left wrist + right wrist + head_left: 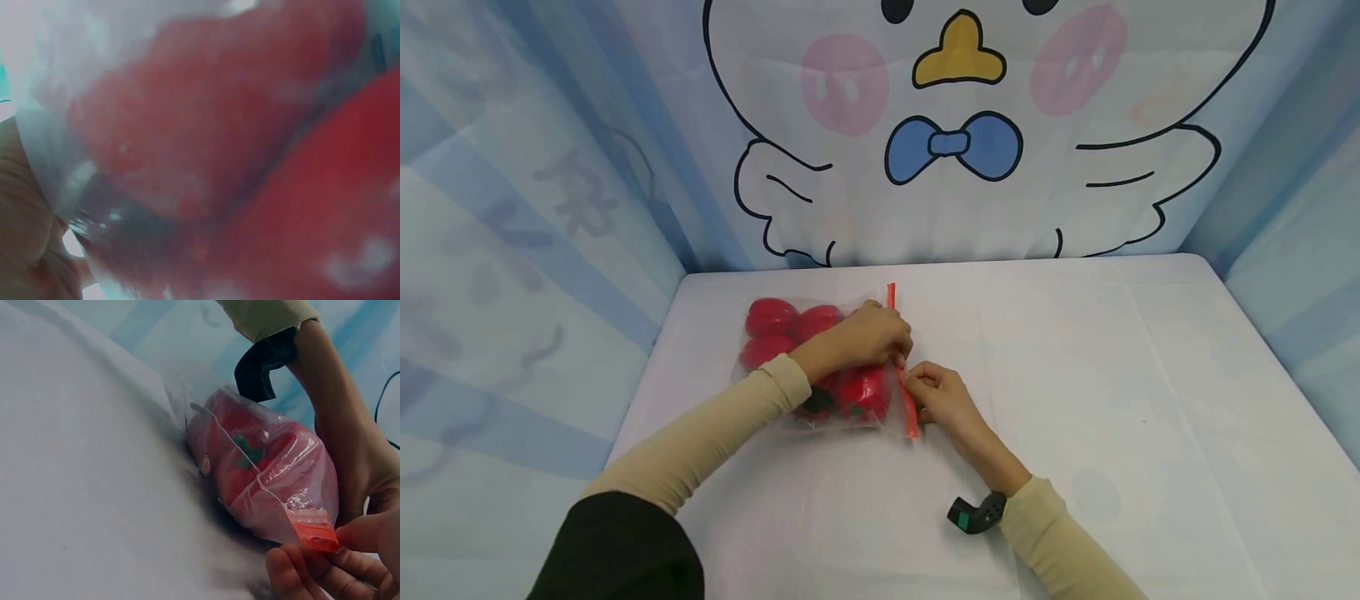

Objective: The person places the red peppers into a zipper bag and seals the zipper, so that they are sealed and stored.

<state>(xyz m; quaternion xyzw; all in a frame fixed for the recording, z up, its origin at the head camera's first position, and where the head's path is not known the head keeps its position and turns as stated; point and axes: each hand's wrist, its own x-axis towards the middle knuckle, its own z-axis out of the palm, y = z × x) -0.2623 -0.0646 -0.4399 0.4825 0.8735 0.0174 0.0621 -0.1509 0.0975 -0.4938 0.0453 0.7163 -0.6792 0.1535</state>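
Note:
A clear zip bag (891, 407) lies on the table, full of several red, shiny, rounded vegetables (772, 318). At least one shows a green top (247, 452) in the right wrist view; whether they are peppers or tomatoes is hard to tell. The bag's red zip strip (910, 410) runs along its right side. My left hand (868, 335) reaches across the bag and pinches the strip near its middle. Just below it, my right hand (947, 404) pinches the same strip between thumb and fingers. In the left wrist view, blurred red vegetables (187, 119) behind plastic fill most of the picture.
The white table (1112, 400) extends to the right and front of the bag. A printed curtain (955, 208) stands behind the table's back edge, with more cloth at both sides. A black wrist camera (976, 514) sticks out from the right wrist.

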